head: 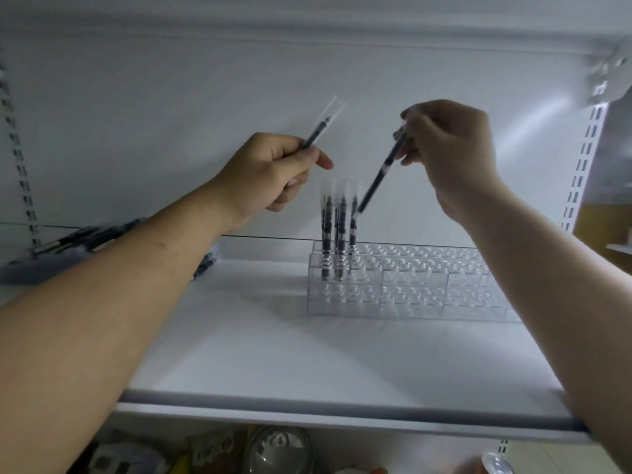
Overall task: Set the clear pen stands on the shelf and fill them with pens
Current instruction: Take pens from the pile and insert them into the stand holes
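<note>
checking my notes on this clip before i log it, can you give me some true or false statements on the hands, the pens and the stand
1. The left hand holds a pen and the right hand holds a second pen. True.
2. The clear pen stand lies tipped on its side. False: it sits upright on the shelf.
3. The standing pens are at the stand's left end. True.
4. Every hole in the stand is filled. False: most holes are empty.
5. The second pen is already seated in the stand. False: it is held tilted above it.
</note>
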Motion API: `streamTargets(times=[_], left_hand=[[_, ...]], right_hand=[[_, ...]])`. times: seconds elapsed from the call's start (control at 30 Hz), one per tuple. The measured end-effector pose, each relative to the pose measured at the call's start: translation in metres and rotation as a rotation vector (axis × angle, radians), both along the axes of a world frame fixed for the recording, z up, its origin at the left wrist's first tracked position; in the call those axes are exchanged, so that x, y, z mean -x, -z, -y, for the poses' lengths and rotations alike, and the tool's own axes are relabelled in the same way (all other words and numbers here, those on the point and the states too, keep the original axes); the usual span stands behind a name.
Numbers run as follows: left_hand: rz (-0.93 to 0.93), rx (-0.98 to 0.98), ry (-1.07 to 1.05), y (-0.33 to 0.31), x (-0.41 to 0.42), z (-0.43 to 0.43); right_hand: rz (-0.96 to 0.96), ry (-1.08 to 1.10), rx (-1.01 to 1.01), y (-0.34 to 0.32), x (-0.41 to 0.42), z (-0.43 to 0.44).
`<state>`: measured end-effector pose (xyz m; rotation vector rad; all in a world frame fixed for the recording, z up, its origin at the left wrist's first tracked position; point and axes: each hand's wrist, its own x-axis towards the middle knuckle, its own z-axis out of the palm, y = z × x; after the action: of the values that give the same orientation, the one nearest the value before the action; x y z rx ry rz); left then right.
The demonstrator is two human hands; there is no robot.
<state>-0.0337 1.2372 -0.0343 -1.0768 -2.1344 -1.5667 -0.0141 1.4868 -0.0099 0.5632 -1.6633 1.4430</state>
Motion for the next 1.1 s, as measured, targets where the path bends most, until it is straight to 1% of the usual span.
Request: streamTargets(times=[0.07,0.13,0.33,0.53,0.87,1.1], left_hand=[[-0.018,-0.015,-0.03,0.0,-0.001,-0.001],[-0.034,-0.018,-0.049,0.0,-0.001,-0.002],[-0.053,-0.019,-0.064,0.0,-0.001,-0.001],[-0.064,-0.012,-0.063,0.0,-0.002,-0.001],[-0.072,0.01,-0.061,0.0,-0.003,0.0],[-0.069,0.016,-0.058,0.0,-0.002,0.0]], right_hand=[[-0.009,0.077,-0.185,0.007,0.002,0.003],[-0.007,0.117,-0.301,0.013,0.003,0.007],[0.037,0.124,-0.395,0.016,0.0,0.01],[0.15,0.121,-0.556,0.02,-0.003,0.012],[0.125,0.115,-0.613,0.02,-0.004,0.014],[0.211,0.118,-0.559,0.016,-0.005,0.003]])
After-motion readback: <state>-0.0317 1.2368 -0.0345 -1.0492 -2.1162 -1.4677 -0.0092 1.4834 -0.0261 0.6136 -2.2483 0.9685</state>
